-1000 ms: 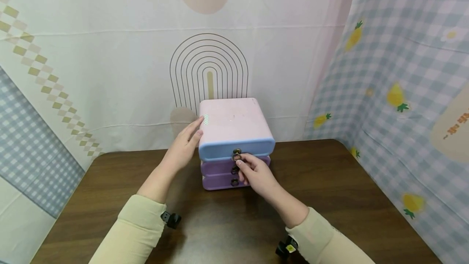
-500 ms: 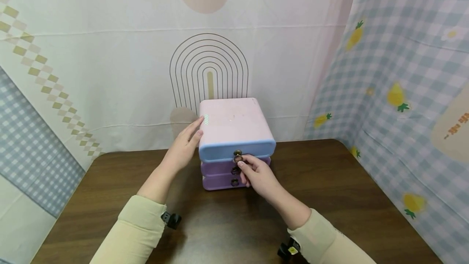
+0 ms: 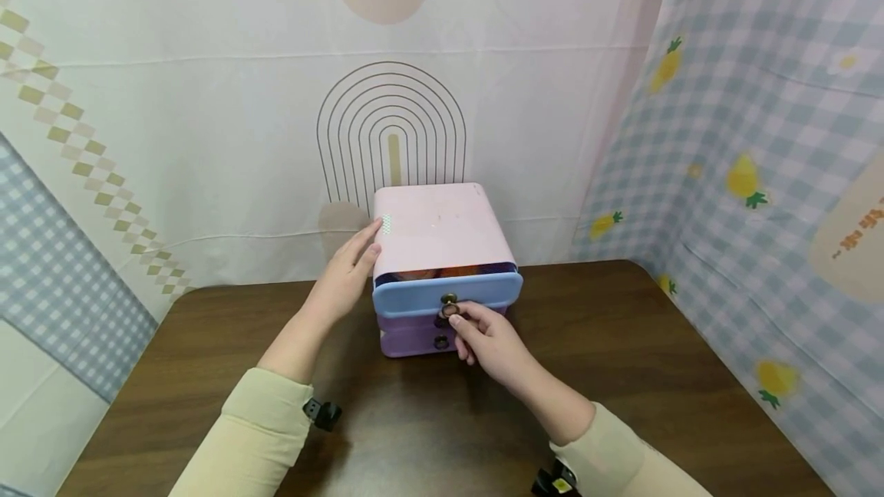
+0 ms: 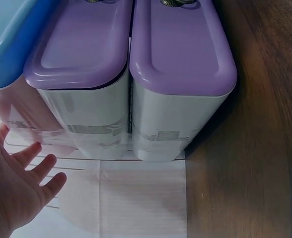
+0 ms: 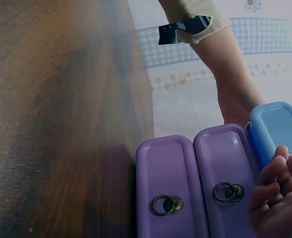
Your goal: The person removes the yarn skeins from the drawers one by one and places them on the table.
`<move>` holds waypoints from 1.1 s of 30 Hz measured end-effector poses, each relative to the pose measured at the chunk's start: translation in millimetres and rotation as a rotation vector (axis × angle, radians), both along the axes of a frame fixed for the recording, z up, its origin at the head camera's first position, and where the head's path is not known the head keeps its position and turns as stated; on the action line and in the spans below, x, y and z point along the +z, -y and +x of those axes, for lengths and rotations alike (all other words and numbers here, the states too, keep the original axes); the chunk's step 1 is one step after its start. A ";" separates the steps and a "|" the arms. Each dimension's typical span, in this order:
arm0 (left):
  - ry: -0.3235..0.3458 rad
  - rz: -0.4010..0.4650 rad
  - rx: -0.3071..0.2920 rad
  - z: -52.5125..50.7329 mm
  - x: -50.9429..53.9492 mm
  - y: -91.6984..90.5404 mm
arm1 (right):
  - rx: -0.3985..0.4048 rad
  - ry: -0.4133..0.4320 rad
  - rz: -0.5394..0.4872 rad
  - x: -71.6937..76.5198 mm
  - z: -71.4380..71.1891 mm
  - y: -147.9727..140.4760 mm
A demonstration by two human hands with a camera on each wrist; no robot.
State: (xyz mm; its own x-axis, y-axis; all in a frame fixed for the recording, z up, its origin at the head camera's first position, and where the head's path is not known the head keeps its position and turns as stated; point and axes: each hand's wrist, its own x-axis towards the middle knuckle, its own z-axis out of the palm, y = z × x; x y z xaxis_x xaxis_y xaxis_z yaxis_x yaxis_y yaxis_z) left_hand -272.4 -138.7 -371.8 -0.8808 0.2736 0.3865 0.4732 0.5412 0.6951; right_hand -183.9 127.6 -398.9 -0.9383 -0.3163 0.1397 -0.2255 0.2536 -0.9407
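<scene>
The light-blue plastic drawer with rounded corners (image 3: pixel 414 300) stands a little out from its smooth, pale pink case (image 3: pixel 442 228), at the top of a three-drawer stack. The thumb and forefinger of the right hand (image 3: pixel 496 342) pinch its brass-coloured metal ring pull (image 3: pixel 450 311); the other fingers are curled below it. The left hand (image 3: pixel 343 273) has its fingers extended and apart, grasping nothing, and the tips seem to rest on the left side of the case. Probably this contact steadies the stack, so that a pull would move the drawer alone. Behind the drawer's upper edge a narrow opening shows something dark and orange (image 3: pixel 442 272); what it is cannot be told. Beneath sit a purple plastic drawer (image 5: pixel 225 168) and a second purple drawer (image 5: pixel 168 171), both seemingly closed. The stack stands toward the rear edge of the brown wood-grain counter (image 3: pixel 428 420), near the white printed cloth (image 3: pixel 539 121). In front, the counter reaches well toward the person, so forward travel appears free; behind, there is little room.
</scene>
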 end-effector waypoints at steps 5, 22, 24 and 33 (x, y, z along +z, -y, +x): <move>0.011 0.000 0.015 -0.2 -2.1 0.2 | 0.028 -0.010 0.001 -1.6 7.1 -2.5; 0.033 0.007 0.015 0.6 -1.5 -2.6 | 0.085 -0.009 0.019 -5.6 30.7 -15.6; 0.035 0.003 0.017 0.3 -1.4 -2.9 | 0.087 -0.012 0.032 -5.8 32.3 -17.5; 0.019 0.000 0.020 -1.6 -2.2 -2.3 | 0.110 0.007 0.067 -3.4 43.1 -21.3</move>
State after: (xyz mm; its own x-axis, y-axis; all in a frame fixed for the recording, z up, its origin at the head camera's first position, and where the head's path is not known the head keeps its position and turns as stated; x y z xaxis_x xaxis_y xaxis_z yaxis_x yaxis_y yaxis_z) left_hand -273.9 -136.4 -374.0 -0.8932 0.2560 0.3697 0.4491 0.5500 0.7042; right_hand -140.8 148.9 -402.3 -0.8982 -0.4260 0.1081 -0.2487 0.2900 -0.9241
